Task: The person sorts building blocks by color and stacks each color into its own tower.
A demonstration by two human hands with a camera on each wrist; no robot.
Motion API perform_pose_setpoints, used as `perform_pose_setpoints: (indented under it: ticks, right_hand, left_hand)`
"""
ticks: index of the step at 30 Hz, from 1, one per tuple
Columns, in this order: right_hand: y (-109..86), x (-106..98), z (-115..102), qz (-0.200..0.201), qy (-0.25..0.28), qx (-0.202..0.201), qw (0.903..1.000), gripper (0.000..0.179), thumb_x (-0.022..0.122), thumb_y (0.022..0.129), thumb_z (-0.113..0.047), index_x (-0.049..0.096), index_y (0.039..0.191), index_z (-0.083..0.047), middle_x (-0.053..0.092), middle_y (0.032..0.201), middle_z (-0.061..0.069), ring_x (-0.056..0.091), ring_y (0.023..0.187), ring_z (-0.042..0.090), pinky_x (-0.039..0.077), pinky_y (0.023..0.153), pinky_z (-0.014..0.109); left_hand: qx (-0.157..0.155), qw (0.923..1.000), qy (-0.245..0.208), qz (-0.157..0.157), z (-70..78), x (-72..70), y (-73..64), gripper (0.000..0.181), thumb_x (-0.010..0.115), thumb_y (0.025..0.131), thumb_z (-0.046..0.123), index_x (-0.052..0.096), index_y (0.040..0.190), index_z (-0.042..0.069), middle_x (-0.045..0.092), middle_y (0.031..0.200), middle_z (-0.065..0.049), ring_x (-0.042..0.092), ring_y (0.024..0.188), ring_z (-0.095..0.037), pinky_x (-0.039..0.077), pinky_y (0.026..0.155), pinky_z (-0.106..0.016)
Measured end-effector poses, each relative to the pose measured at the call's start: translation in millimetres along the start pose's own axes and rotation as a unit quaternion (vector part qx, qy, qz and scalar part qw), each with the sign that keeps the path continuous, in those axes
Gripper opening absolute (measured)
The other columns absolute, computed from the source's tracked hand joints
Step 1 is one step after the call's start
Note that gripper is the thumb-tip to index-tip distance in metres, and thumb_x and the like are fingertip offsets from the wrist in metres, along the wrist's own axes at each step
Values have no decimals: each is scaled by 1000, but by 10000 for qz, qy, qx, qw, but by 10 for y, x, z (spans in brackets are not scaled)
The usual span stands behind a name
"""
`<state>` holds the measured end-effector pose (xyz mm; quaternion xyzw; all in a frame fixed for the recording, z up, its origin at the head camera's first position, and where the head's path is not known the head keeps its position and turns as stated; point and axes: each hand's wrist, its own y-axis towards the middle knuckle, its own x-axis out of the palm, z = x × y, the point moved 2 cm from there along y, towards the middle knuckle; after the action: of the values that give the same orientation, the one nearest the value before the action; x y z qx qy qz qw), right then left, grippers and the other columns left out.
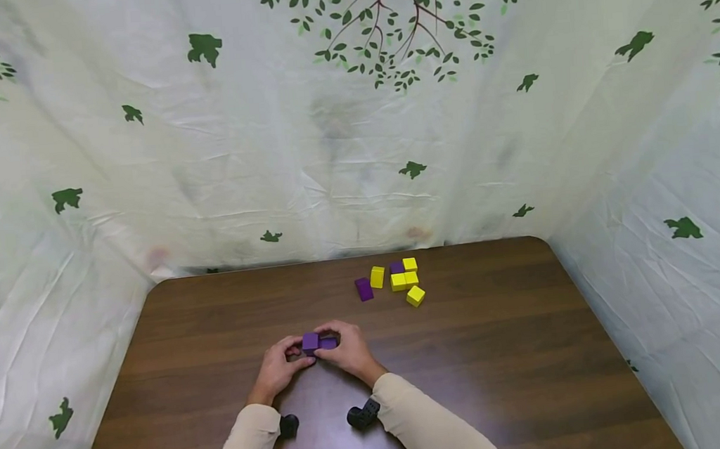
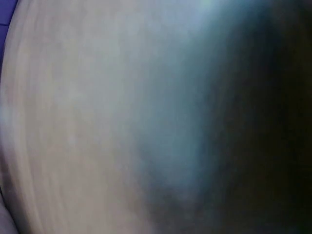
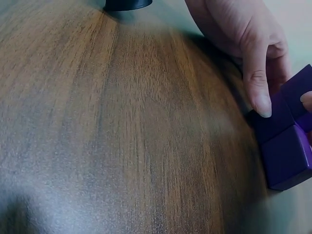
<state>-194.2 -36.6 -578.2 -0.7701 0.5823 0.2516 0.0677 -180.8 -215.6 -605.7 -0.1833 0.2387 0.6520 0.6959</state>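
Several purple cubes stand together on the table between the two hands. One purple cube (image 1: 310, 341) sits higher, and a lower purple cube (image 1: 328, 343) is beside it on the right. From the left, my left hand (image 1: 277, 367) grips the group, its thumb on the lower cube (image 3: 273, 118) in the right wrist view. My right hand (image 1: 351, 350) reaches round from the right and pinches the upper cube (image 3: 295, 92), with a fingertip on its face. The left wrist view is mostly blurred, with a sliver of purple cube (image 2: 4, 24) at its left edge.
Farther back on the brown table (image 1: 215, 320) lie loose cubes: a purple block (image 1: 364, 289), a yellow block (image 1: 377, 277), a yellow cube (image 1: 415, 296) and a cluster of yellow cubes (image 1: 399, 282) with a purple cube (image 1: 396, 267). A white patterned curtain (image 1: 303, 151) surrounds the table.
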Motion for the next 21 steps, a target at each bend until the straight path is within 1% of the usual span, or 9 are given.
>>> perform_pose_setpoints:
  ticks: [7,8,15,18,21]
  right_hand:
    - [-5,4,18,-14,55,46,10000,33,83,74,-8,72,105,-9,70,105,5,62,100,15,48,89,28]
    - [-7,3,21,-10,60,35,10000,33,83,74,-8,72,105,-8,70,105,5,63,100,15,48,89,28]
    - [-13,0,30,-11,48,76,10000,34,83,73,-8,72,105,-8,70,104,6,63,99,15,48,88,27]
    - [-17,-3,34,-25,67,92,9999,37,84,73,-9,71,108,-8,70,107,6,62,101,15,47,90,28]
    - [-30,-18,51,-89,215,89,9997,42,84,73,-10,69,112,-6,69,110,6,61,105,16,46,93,29]
  left_hand:
    - [-48,10000,-39,-9,0,-4,4,37,85,68,5,70,101,-1,65,84,-5,60,78,-17,48,72,-29]
    - [-93,9999,-68,-1,0,0,0,37,85,68,5,70,101,-1,65,84,-4,60,78,-17,48,72,-28]
    - [-4,10000,-86,45,12,2,-12,36,85,68,4,69,100,-2,64,81,-5,59,76,-16,47,71,-28]
    - [-6,9999,-99,31,19,-2,-14,37,85,68,4,69,100,-2,64,82,-5,59,76,-17,48,71,-28]
    - [-66,10000,-61,7,21,-2,-16,37,85,68,4,69,101,-2,64,82,-4,59,77,-18,48,72,-29]
